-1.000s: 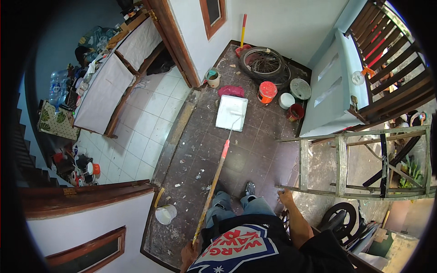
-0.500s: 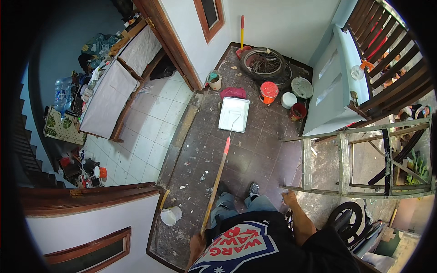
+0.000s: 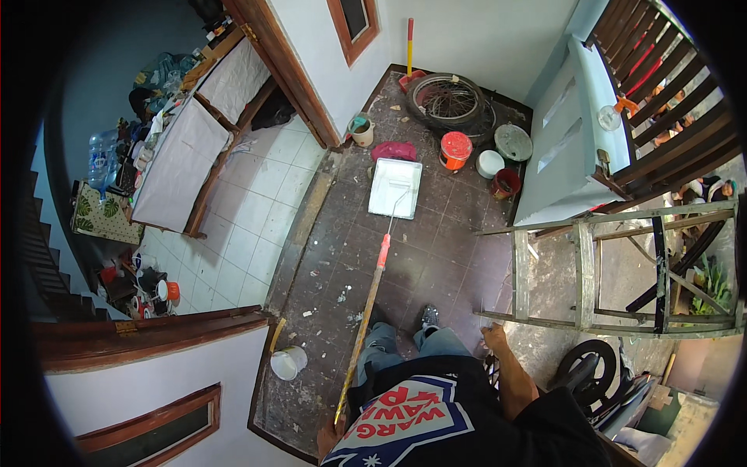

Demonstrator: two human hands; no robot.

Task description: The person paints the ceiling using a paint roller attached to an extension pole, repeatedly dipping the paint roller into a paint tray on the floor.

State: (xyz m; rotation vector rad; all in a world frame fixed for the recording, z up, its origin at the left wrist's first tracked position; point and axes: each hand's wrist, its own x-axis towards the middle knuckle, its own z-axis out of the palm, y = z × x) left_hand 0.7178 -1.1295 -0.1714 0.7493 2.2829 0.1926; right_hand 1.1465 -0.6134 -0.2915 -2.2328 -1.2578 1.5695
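- Farthest left of the left grip, a clear plastic water bottle (image 3: pixel 101 159) wears a blue label, too small to read; a desk (image 3: pixel 183 163) under a pale cover stands between them.
- Ahead and to the left of the left grip, near it, a white bucket (image 3: pixel 289 363) sits on the floor; I make out no writing.
- The left grip (image 3: pixel 330 437), partly cut off by the shirt, is wrapped around the rear end of a long-handled paint roller (image 3: pixel 366 319).
- The roller lies straight out from that grip: its long axis runs forward and slightly rightward, past a red sleeve, to its head in a white paint tray (image 3: pixel 381 204) well ahead. The left hand is the nearer one to its rear end.
- Between the two grips, the black T-shirt (image 3: pixel 420 412) shows bold red lettering on white within a blue border.
- The right grip (image 3: pixel 495 337) is well apart from the roller, just beside the end of a wooden ladder (image 3: pixel 583 276); whether its fingers are closed or touching, I cannot tell.
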